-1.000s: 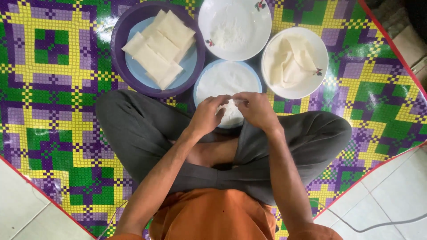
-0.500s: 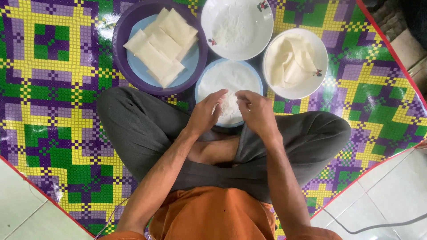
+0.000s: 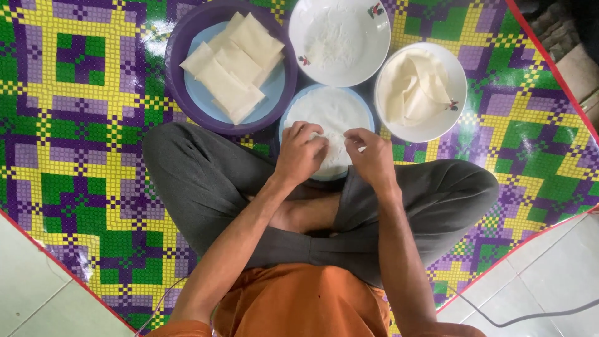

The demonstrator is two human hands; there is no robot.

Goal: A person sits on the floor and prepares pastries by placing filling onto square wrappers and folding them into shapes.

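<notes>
2 hands, left hand [image 3: 301, 151] and right hand [image 3: 373, 156], fingers curled pinching 1 white wrapper [image 3: 331, 112] on blue plate [image 3: 368, 111], 4 dishes, about 5 folded parcels [image 3: 234, 65]

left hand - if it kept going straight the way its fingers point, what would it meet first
The left hand points up-frame over the blue-rimmed plate with its thin white sheet. Past that rim, probably the white floured plate; depth is unclear.

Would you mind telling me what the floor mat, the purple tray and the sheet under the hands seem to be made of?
Mat: probably plastic or vinyl, glossy, since window glare shines off its printed checks.
Purple tray: likely moulded plastic, smooth, with a soft sheen on its rim.
Sheet: seems a thin dough wrapper, matte, white and floury; both the left hand and right hand are pinching it.
</notes>
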